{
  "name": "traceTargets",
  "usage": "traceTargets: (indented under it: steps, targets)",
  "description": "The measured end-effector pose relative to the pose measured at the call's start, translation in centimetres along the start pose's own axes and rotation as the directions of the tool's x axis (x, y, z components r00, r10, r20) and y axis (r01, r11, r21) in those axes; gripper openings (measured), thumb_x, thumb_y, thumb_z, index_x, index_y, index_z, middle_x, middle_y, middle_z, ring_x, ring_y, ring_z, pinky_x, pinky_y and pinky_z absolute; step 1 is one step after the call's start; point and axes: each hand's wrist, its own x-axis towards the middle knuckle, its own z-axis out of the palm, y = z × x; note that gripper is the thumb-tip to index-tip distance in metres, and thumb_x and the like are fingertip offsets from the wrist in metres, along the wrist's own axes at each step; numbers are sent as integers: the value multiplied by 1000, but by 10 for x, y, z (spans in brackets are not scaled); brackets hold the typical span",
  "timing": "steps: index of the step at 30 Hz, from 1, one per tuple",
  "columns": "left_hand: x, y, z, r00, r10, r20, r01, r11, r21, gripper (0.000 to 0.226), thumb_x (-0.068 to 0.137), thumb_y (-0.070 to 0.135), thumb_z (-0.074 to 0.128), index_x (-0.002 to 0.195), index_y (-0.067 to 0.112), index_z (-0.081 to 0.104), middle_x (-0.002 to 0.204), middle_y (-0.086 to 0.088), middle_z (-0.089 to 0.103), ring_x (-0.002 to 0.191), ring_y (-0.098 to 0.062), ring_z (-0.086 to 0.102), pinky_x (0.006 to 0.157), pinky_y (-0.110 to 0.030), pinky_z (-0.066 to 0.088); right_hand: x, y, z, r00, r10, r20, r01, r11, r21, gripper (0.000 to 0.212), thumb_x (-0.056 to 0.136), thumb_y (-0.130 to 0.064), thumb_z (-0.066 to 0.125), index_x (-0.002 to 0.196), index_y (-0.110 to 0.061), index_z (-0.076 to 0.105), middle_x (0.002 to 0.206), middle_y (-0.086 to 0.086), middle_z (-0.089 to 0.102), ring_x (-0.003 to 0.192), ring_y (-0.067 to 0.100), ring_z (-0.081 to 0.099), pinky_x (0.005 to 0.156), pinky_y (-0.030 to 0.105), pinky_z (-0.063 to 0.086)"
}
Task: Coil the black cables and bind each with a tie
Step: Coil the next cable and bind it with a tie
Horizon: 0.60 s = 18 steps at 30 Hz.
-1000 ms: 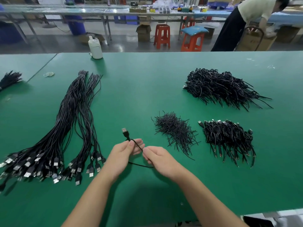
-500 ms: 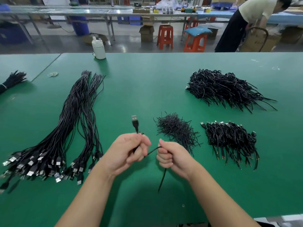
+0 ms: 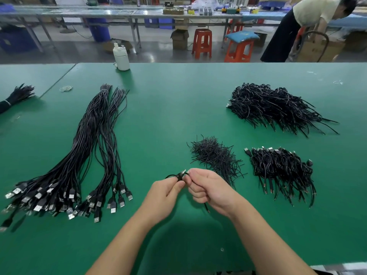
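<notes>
spreading across the green bench (image 3: pixel 178 108), a long bundle of straight cables (image 3: pixel 83 155) lies at the left, a big heap of coiled cables (image 3: pixel 274 108) at the far right, a smaller coiled pile (image 3: pixel 282 171) nearer, and a tuft of ties (image 3: pixel 214 155) between. at the near middle, the left hand (image 3: pixel 164 197) and right hand (image 3: pixel 208 187) meet above the bench, fingers curled and pinching one small coiled cable (image 3: pixel 177 176), its loose end (image 3: pixel 206 208) hanging below the right hand.

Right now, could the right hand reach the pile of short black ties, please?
Probably yes: the pile of ties lies just beyond the right hand with nothing between, but that hand is gripping the cable.
</notes>
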Motion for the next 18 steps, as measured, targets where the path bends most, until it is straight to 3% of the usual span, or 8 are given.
traceTargets:
  steps: [2, 4, 6, 8, 10, 13, 15, 18]
  targets:
    - [0, 3, -2, 1000, -22, -22, 20, 996, -88, 26, 101, 22, 52, 79, 13, 63, 61, 13, 53, 60, 1, 45, 59, -21, 39, -2, 0, 2, 1000, 11, 10, -10, 999, -50, 29, 104, -28, 41, 80, -15, 51, 55, -4, 20, 49, 11, 11, 45, 23, 11]
    - [2, 13, -3, 996, -76, -37, 58, 929, -365, 26, 103, 18, 47, 98, 12, 71, 91, 8, 75, 89, -2, 66, 82, -18, 49, -3, 1, 7, 1000, 23, 11, -22, 993, -115, 29, 105, -26, 38, 82, -15, 50, 55, -5, 21, 49, 10, 13, 46, 23, 12]
    - [6, 23, -1, 988, -152, -7, 102, 694, -713, 31, 104, 18, 42, 111, 3, 68, 111, -9, 74, 109, -17, 68, 91, -20, 51, -4, 1, 12, 1000, 30, -2, -30, 980, -195, 30, 107, -22, 35, 82, -14, 50, 54, -5, 25, 48, 9, 16, 47, 23, 15]
    - [9, 30, 1, 980, -197, 27, 115, 451, -885, 37, 101, 21, 42, 111, -8, 62, 113, -22, 70, 111, -29, 67, 90, -26, 54, -4, 1, 15, 999, 3, -40, -16, 945, -327, 30, 107, -17, 35, 82, -14, 52, 52, -6, 33, 45, 10, 23, 46, 25, 21]
    - [11, 34, 2, 974, -225, 37, 116, 352, -929, 39, 98, 24, 44, 106, -11, 60, 113, -24, 70, 111, -31, 67, 86, -28, 56, -3, 1, 15, 994, -58, -90, 2, 850, -527, 30, 106, -16, 39, 80, -17, 54, 52, -5, 43, 44, 14, 35, 47, 29, 32]
    - [13, 37, 4, 969, -245, 36, 109, 295, -949, 36, 100, 23, 43, 100, -9, 57, 113, -23, 70, 109, -30, 68, 74, -29, 59, -2, 6, 14, 981, -141, -137, -2, 691, -723, 31, 102, -25, 47, 74, -19, 59, 56, 1, 58, 48, 18, 53, 57, 31, 49]
    - [15, 39, 2, 970, -245, 1, 73, 285, -956, 33, 99, 22, 44, 98, -8, 58, 109, -23, 71, 105, -32, 69, 76, -30, 59, -1, 13, 14, 973, -162, -165, -42, 575, -817, 36, 100, -36, 50, 71, -18, 60, 60, 2, 66, 52, 16, 61, 66, 31, 54]
    - [17, 43, -3, 967, -255, -14, 62, 286, -956, 30, 95, 22, 48, 93, -4, 62, 100, -21, 73, 90, -28, 73, 75, -29, 58, 0, 21, 11, 964, -157, -217, -90, 574, -814, 38, 96, -42, 55, 70, -15, 64, 64, -2, 70, 56, 9, 65, 73, 31, 55]
